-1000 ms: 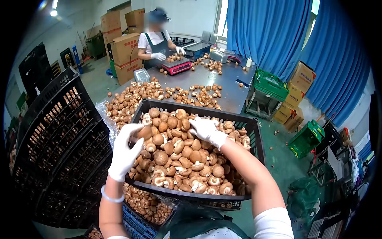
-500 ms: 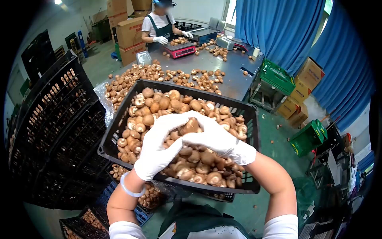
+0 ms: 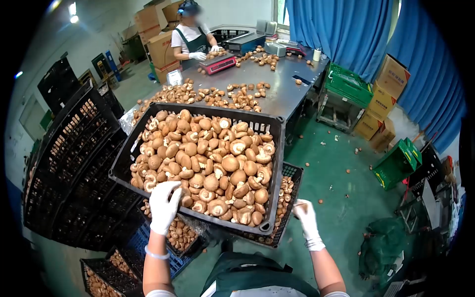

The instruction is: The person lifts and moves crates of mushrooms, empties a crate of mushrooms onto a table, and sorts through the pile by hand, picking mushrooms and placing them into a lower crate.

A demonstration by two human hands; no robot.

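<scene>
A large black crate (image 3: pixel 281 163) full of brown mushrooms (image 3: pixel 210 183) fills the middle of the view. At its near left edge is my left hand (image 3: pixel 164 205), white-gloved, with thumb and fingers apart beside the mushrooms and nothing seen in its grasp. To the right of the crate, beyond its rim, my right hand (image 3: pixel 306 218) hangs over the floor, its fingers curled around something brown that is too small and blurred to name. A second black crate (image 3: pixel 298 173) with mushrooms shows beneath the large one.
Tall black crates (image 3: pixel 74 173) stand stacked at the left. Behind the crate is a metal table (image 3: pixel 284 94) with loose mushrooms, a red scale (image 3: pixel 220 65) and a co-worker (image 3: pixel 190 37). Green crates (image 3: pixel 346 86) and cartons (image 3: pixel 381 104) stand right.
My hands have parted from over the mushrooms, the left to the crate's near left edge, the right out past its right side. The view has shifted, uncovering the heap.
</scene>
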